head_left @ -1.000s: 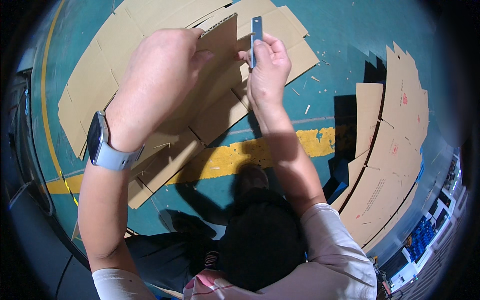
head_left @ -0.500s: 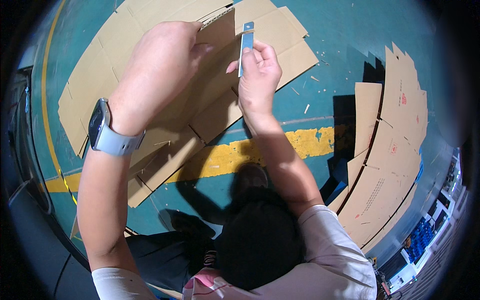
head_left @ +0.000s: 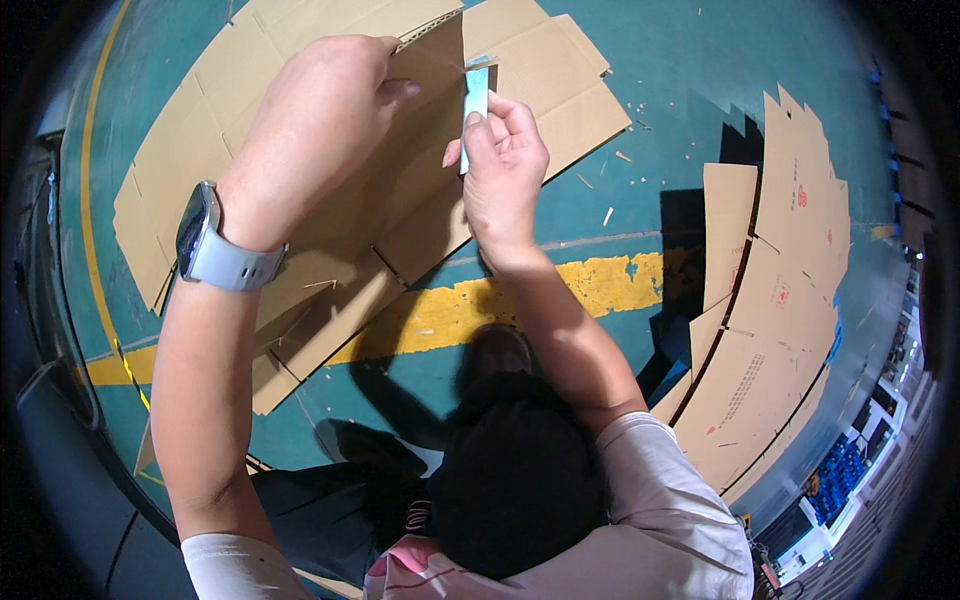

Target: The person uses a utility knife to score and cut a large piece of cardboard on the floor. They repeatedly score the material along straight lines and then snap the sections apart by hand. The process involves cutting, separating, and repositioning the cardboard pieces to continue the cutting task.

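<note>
My left hand (head_left: 325, 115), with a grey-strapped watch on its wrist, grips the upper edge of a raised brown corrugated cardboard sheet (head_left: 436, 80). Its fingertips are partly hidden behind the board. My right hand (head_left: 508, 170) is closed round a flat, shiny metal strip (head_left: 476, 98), thumb along its face and the far end pointing up and away. That strip stands right beside the sheet's right edge; whether they touch I cannot tell. A thin brown sliver (head_left: 482, 64) lies across the strip's far end.
More flattened cardboard (head_left: 545, 75) lies under and beyond the raised sheet on the green floor (head_left: 590, 215). Small scraps (head_left: 607, 216) are scattered to its right. A stack of printed cardboard (head_left: 775, 290) stands at the right. A yellow line (head_left: 580, 290) crosses the floor nearer me.
My right hand and the metal strip have moved a little left, up to the raised sheet's edge. The strip now catches more light. My left hand keeps its grip, shifted slightly.
</note>
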`<move>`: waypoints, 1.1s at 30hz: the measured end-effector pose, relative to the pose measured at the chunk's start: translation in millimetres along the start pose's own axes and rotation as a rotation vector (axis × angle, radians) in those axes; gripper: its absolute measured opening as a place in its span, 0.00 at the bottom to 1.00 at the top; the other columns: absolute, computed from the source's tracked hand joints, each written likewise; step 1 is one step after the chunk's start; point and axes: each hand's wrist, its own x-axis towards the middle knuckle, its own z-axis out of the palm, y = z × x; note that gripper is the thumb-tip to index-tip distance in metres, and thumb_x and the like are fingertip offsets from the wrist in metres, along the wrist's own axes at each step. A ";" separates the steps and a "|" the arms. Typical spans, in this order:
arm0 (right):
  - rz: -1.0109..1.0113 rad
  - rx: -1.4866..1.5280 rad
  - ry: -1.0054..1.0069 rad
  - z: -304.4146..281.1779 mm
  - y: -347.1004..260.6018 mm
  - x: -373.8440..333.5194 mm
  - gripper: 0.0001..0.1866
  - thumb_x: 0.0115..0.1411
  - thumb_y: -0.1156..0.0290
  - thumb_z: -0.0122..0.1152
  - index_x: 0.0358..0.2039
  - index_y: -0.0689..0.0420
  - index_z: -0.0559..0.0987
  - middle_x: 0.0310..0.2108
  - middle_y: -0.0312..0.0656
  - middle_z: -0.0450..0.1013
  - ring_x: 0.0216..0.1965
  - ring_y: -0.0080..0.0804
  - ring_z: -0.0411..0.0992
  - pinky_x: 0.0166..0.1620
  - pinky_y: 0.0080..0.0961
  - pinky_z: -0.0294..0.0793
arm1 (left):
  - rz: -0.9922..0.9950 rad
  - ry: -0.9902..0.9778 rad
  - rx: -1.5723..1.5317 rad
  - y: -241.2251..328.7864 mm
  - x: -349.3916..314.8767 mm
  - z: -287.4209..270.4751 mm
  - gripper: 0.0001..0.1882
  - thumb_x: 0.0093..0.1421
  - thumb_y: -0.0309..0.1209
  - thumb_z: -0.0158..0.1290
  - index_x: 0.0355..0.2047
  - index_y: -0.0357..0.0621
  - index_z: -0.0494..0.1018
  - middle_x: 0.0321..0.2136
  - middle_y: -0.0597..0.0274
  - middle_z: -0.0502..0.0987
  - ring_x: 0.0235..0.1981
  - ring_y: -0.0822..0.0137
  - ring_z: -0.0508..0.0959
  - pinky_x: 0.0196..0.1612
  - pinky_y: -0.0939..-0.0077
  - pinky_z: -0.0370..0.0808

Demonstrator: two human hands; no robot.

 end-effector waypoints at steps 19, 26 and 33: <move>-0.148 -0.006 0.004 -57.4 -61.9 5.4 0.08 0.64 0.74 0.50 0.44 0.60 0.69 0.23 0.34 0.64 0.23 0.20 0.64 0.28 0.18 0.69 | -0.046 -0.488 -0.118 -62.3 -69.2 -67.4 0.19 0.62 0.45 0.54 0.36 0.38 0.75 0.20 0.56 0.73 0.23 0.72 0.74 0.26 0.71 0.69; -0.685 -0.682 -0.728 1.2 -15.5 -80.0 0.19 0.49 0.80 0.59 0.45 0.64 0.75 0.21 0.47 0.71 0.21 0.40 0.71 0.27 0.32 0.72 | -0.233 -0.326 -0.194 -92.9 -112.1 -49.9 0.20 0.64 0.44 0.50 0.29 0.37 0.75 0.19 0.50 0.75 0.22 0.54 0.77 0.29 0.63 0.73; -0.863 -0.936 -0.726 32.0 -4.9 -57.9 0.17 0.50 0.79 0.60 0.42 0.63 0.73 0.19 0.42 0.68 0.20 0.38 0.70 0.24 0.32 0.70 | -0.039 -0.178 -0.158 -81.0 -66.2 -35.4 0.21 0.63 0.43 0.52 0.27 0.34 0.70 0.15 0.50 0.66 0.17 0.60 0.64 0.23 0.65 0.65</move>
